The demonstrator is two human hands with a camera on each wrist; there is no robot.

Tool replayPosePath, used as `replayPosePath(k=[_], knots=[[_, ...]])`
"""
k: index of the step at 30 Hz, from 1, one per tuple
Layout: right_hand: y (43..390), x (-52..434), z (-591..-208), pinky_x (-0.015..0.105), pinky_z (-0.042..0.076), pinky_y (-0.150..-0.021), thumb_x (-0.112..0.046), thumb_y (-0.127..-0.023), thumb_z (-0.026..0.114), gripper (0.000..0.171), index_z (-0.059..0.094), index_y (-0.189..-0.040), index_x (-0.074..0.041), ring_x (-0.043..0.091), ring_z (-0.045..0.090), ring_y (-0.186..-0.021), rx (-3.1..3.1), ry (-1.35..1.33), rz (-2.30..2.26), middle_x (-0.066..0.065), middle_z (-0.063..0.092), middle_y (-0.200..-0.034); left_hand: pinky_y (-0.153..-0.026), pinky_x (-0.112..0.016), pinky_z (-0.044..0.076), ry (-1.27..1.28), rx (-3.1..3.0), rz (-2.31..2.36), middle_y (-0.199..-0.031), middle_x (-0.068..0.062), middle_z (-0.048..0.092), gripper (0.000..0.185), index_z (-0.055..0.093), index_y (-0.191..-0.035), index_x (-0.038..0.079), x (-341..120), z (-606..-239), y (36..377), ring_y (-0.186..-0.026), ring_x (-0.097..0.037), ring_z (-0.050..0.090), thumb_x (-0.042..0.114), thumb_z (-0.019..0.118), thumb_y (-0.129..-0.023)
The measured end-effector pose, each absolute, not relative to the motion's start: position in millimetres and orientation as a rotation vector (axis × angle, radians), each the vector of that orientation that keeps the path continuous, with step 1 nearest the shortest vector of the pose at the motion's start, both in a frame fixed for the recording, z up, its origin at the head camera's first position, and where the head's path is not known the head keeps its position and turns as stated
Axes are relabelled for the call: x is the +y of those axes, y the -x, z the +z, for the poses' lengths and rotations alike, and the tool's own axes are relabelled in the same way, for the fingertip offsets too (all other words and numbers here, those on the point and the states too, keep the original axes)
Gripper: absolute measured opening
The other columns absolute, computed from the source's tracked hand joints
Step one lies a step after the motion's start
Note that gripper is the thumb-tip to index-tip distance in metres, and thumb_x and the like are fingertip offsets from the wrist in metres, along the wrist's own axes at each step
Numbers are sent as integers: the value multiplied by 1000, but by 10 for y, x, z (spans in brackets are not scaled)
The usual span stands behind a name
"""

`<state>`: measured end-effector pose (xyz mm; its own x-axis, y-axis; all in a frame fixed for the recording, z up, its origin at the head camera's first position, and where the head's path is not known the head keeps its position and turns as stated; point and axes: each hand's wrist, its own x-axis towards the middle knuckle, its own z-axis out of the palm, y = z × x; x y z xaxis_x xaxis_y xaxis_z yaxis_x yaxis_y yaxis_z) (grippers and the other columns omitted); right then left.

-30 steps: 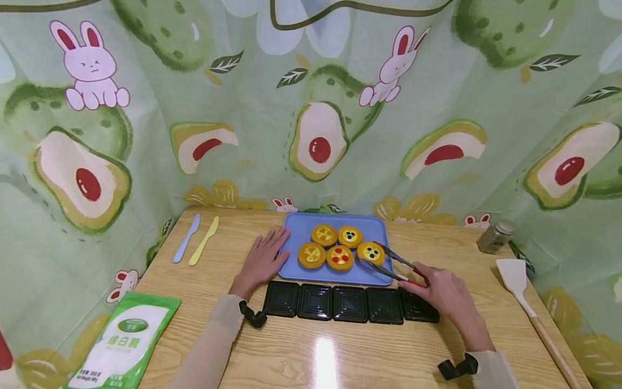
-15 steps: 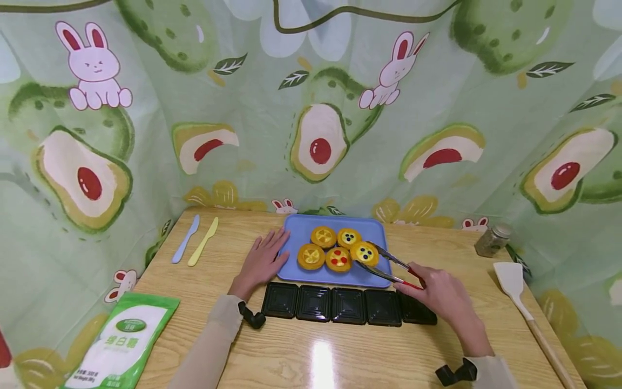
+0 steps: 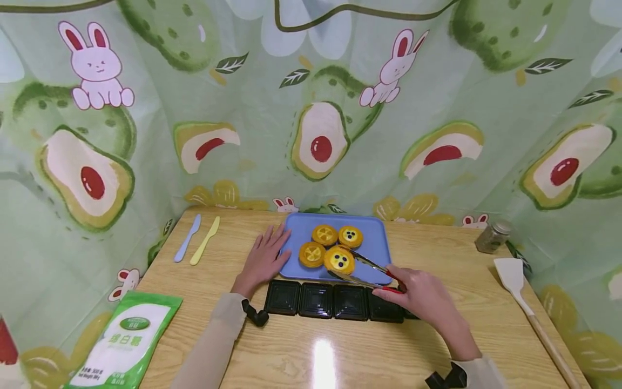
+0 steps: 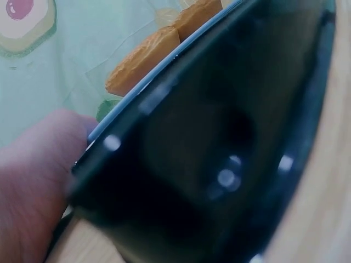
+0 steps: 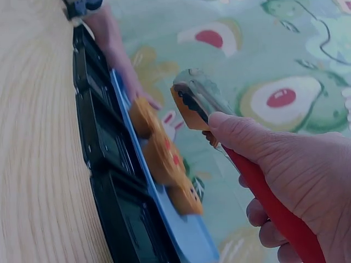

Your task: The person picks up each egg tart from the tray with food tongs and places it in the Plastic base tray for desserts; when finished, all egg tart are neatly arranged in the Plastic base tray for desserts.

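My right hand (image 3: 424,296) grips red-handled tongs (image 3: 370,263). Their tips clamp an egg tart (image 3: 339,261) topped with dark blue berries, which the right wrist view shows raised above the others. On the blue tray (image 3: 376,232) sit several more tarts: two with yellow wedges (image 3: 311,254), a berry-topped one (image 3: 350,236), and a red-topped tart (image 5: 167,156) hidden under the held one in the head view. My left hand (image 3: 263,260) lies spread at the tray's left edge, fingers on its rim. Several black square plastic boxes (image 3: 283,297) line the tray's front; the right hand partly covers the rightmost.
A blue knife (image 3: 188,237) and a yellow knife (image 3: 205,240) lie at the back left. A green-and-white bag (image 3: 126,340) is at the front left. A white spatula (image 3: 510,275) with a wooden handle and a jar (image 3: 493,236) stand along the right edge. A patterned curtain surrounds the table.
The right hand has moved left with the tongs, carrying the berry-topped tart from the tray's right side to over the red-topped one. The left hand stays at the tray edge.
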<state>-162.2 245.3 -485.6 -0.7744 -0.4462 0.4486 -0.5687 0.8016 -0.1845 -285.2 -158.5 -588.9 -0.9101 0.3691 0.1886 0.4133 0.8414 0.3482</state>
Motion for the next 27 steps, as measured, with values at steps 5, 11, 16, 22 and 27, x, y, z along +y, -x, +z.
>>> replayPosePath(k=[5, 11, 16, 22, 27], knots=[[1618, 2289, -4821, 20, 24, -47, -56, -83, 82, 39, 67, -90, -21, -1, 28, -50, -2586, -807, 425, -17, 32, -61, -127, -58, 10, 627, -2894, -606, -175, 1, 18, 64, 27, -168, 23, -1586, -5876, 2857, -162, -32, 11, 50, 38, -110], [1627, 2127, -4772, 20, 24, -47, -62, -84, 78, 47, 74, -103, -19, 0, 27, -50, -2579, -843, 411, -17, 31, -62, -128, -55, 9, 626, -2907, -621, -174, 3, 20, 65, 26, -168, 23, -1587, -5874, 2854, -161, -29, 17, 50, 39, -110], [1640, 2011, -4738, 19, 24, -44, -64, -85, 77, 53, 78, -110, -17, -2, 27, -48, -2595, -855, 419, -17, 43, -62, -128, -55, 9, 629, -2907, -604, -174, 3, 18, 65, 24, -168, 24, -1593, -5912, 2866, -161, -29, 16, 51, 37, -110], [1673, 1872, -4702, 18, 30, -45, -66, -85, 76, 56, 78, -115, -18, -1, 38, -50, -2600, -881, 408, -11, 62, -72, -128, -56, 10, 645, -2896, -595, -174, 2, 18, 65, 25, -168, 23, -1604, -5922, 2868, -161, -29, 17, 52, 35, -111], [1688, 1777, -4702, 19, 26, -44, -63, -83, 79, 52, 76, -110, -19, -1, 34, -49, -2585, -914, 412, -13, 54, -67, -127, -57, 12, 653, -2891, -591, -174, 0, 20, 63, 27, -168, 22, -1599, -5895, 2861, -160, -31, 18, 49, 35, -112]])
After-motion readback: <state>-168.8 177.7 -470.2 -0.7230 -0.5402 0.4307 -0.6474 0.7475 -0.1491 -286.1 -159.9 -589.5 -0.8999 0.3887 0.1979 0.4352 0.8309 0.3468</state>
